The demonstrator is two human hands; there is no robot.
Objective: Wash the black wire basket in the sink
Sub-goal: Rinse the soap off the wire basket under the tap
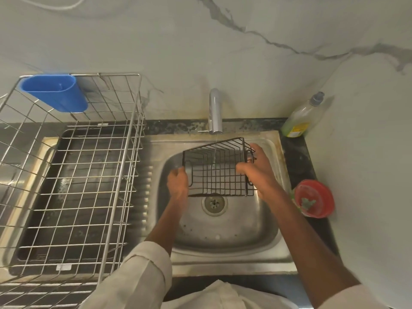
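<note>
Dish rack (66,175) cut off left, red container's (314,198) contents perhaps scrubber

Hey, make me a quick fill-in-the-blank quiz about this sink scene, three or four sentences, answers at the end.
1. Both hands, left hand and right hand, hold the black wire basket over the ____.
2. Water from the tap runs onto the ____.
3. The cup hanging on the steel dish rack is ____ in colour.
4. The soap bottle stands to the ____ of the tap.

Answers: sink; basket; blue; right

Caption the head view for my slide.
Both hands, left hand and right hand, hold black wire basket under running tap.
</note>
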